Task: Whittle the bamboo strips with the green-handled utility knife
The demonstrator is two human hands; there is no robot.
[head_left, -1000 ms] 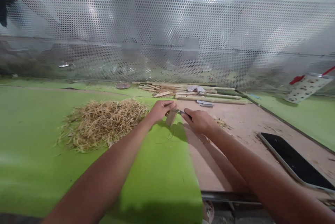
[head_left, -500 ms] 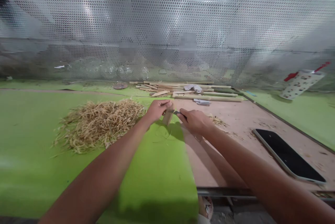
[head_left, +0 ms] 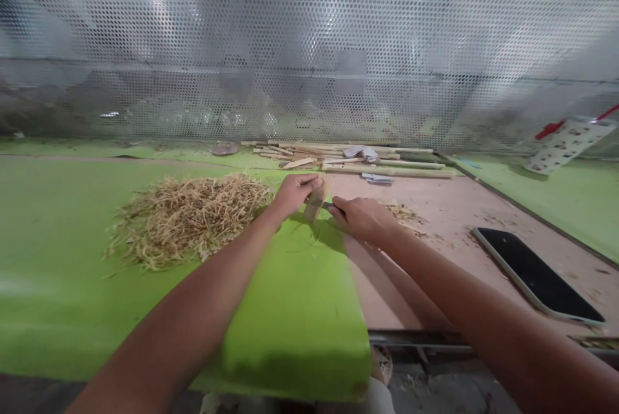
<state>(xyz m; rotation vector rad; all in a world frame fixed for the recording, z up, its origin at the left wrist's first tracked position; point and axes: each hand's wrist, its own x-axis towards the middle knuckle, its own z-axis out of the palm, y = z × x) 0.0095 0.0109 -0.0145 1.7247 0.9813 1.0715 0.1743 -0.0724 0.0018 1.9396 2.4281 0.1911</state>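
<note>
Between the thumb and fingers of my left hand (head_left: 293, 195) is a short flat piece of bamboo or wood (head_left: 316, 198), standing tilted above the green sheet (head_left: 300, 298). My right hand (head_left: 363, 216) is closed around the handle of a small knife (head_left: 327, 205). Its blade points left and meets the flat piece; the contact itself is too small to make out. Thin curled shavings lie on the sheet beneath the hands. A large heap of shavings (head_left: 193, 220) is left of my left hand.
Bamboo strips and sticks (head_left: 387, 171) lie along the back, with crumpled paper (head_left: 360, 153) on them. A phone (head_left: 536, 275) rests at right on the pinkish board (head_left: 387, 298). Farther right stands a tilted patterned cup (head_left: 561, 146). A perforated metal screen (head_left: 290, 33) closes off the back.
My view has tipped down slightly, so the scene sits higher in the picture. Both hands keep their hold, and the flat piece is turned a little differently against the knife.
</note>
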